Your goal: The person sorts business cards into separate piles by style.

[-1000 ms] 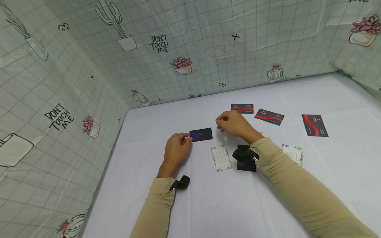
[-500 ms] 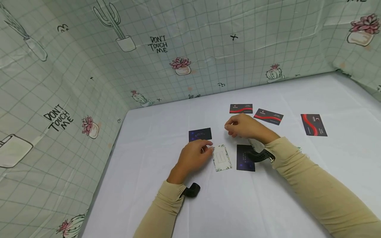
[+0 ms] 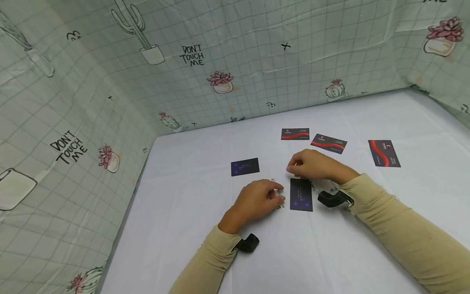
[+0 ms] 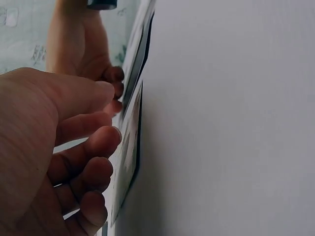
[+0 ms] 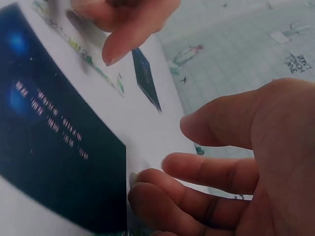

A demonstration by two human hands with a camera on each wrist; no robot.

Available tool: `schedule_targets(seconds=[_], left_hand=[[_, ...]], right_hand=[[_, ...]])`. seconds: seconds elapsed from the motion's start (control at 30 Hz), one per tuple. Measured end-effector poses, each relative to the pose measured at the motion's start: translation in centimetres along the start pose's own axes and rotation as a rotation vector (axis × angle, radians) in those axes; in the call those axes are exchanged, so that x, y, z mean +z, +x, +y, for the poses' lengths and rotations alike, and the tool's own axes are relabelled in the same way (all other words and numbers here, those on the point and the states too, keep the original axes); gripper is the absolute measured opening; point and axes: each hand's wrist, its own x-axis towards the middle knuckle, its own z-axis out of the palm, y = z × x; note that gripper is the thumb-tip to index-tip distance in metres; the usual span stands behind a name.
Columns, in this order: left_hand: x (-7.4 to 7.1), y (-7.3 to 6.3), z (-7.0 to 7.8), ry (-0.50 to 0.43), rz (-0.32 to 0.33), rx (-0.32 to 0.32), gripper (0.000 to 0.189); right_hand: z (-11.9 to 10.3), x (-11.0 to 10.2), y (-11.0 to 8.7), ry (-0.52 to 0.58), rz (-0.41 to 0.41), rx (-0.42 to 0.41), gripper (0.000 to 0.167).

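My left hand (image 3: 258, 201) hovers over a white business card with a leafy border (image 4: 129, 152), covering most of it in the head view. Its thumb and fingers are relaxed and bent, with a gap between them and nothing held. To its right lies a dark blue business card (image 3: 301, 195), set lengthwise toward me. My right hand (image 3: 317, 165) is at that card's far edge, fingers loosely curled and holding nothing; in the right wrist view its fingertips (image 5: 147, 191) are right beside the card's corner. Another dark blue card (image 3: 244, 167) lies crosswise farther left.
Three black cards with a red wave lie farther back: one (image 3: 295, 134) behind my right hand, one (image 3: 329, 143) beside it, one (image 3: 384, 153) at the right. A leafy white card (image 3: 333, 188) shows partly under my right wrist. Patterned cloth (image 3: 253, 65) walls the white table (image 3: 191, 175).
My left hand has left the far-left dark blue card and moved right and nearer, over the leafy white card. My right hand has shifted right and nearer, uncovering the lengthwise dark blue card.
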Motion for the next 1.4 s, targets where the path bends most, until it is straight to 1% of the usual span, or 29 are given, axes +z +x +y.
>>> schedule_targets(seconds=[0.07,0.13,0.3,0.43,0.63,0.77,0.93,1.0,1.23,1.4], left_hand=[[0.1,0.4,0.3,0.024,-0.004,0.022,0.024],[0.2,0.9,0.4,0.042,-0.006,0.028,0.024],[0.3,2.2,0.7,0.063,-0.015,-0.002,0.026],[0.5,3.4,0.8,0.073,-0.026,-0.010,0.027],[0.7,4.5,0.9,0.085,-0.053,-0.023,0.028],[0.9,4.7,1.0,0.080,-0.065,-0.032,0.030],[1.0,4.7,1.0,0.093,-0.049,-0.012,0.031],[1.0,4.6,1.0,0.101,-0.053,-0.005,0.031],[0.6,4.1,0.9,0.094,-0.102,0.026,0.037],[0.5,4.0,1.2,0.086,-0.133,0.028,0.049]], right_hand=[[0.1,-0.2,-0.3,-0.022,-0.004,-0.002,0.020],[0.2,-0.3,-0.7,-0.033,-0.012,-0.001,0.021],[0.5,-0.4,-1.4,-0.042,-0.020,-0.030,0.018],[0.5,-0.2,-1.9,-0.037,-0.012,-0.047,0.016],[0.6,0.2,-2.6,-0.053,-0.003,-0.072,0.023],[0.8,0.4,-2.8,-0.069,0.002,-0.078,0.023],[1.0,0.6,-2.8,-0.071,0.023,-0.089,0.020],[1.0,0.6,-2.8,-0.066,0.025,-0.090,0.020],[0.9,0.9,-2.8,-0.089,0.037,-0.079,0.019],[0.8,0.8,-2.9,-0.099,0.037,-0.065,0.018]])
